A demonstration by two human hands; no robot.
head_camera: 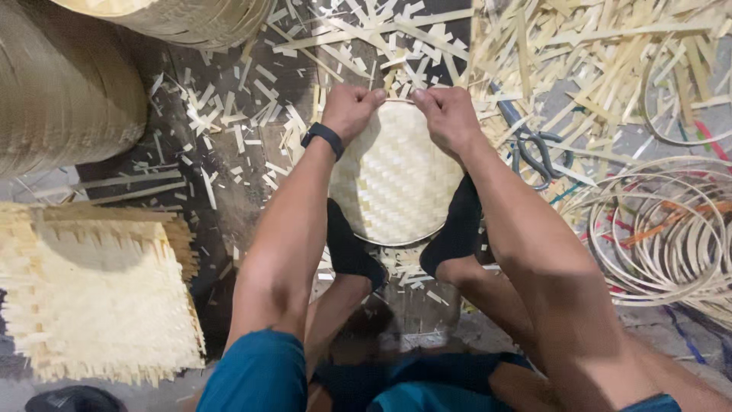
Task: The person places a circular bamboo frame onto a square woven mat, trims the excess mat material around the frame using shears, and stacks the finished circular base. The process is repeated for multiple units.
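Looking down, what do you see in the middle?

— A round woven tray made of pale strips. It stands on the floor between two feet in black socks, and both feet press on its sides.

— What is the left hand doing?

— The left hand is at the top edge of the tray. Its fingers are curled in tight and pinch the rim there. A black band sits on that wrist.

— And the other one?

— The right hand is just beside it, also on the top edge. Its fingers are bent and pressed together, pinching the same rim. The two hands almost touch.

— What lies around?

— Lots of cut strips and scraps cover the floor past the hands. Scissors lie near the right arm. Thin round hoops are piled on the right side. A flat square woven mat with loose ends lies on the left. Big stacked woven things sit at the top left corner.
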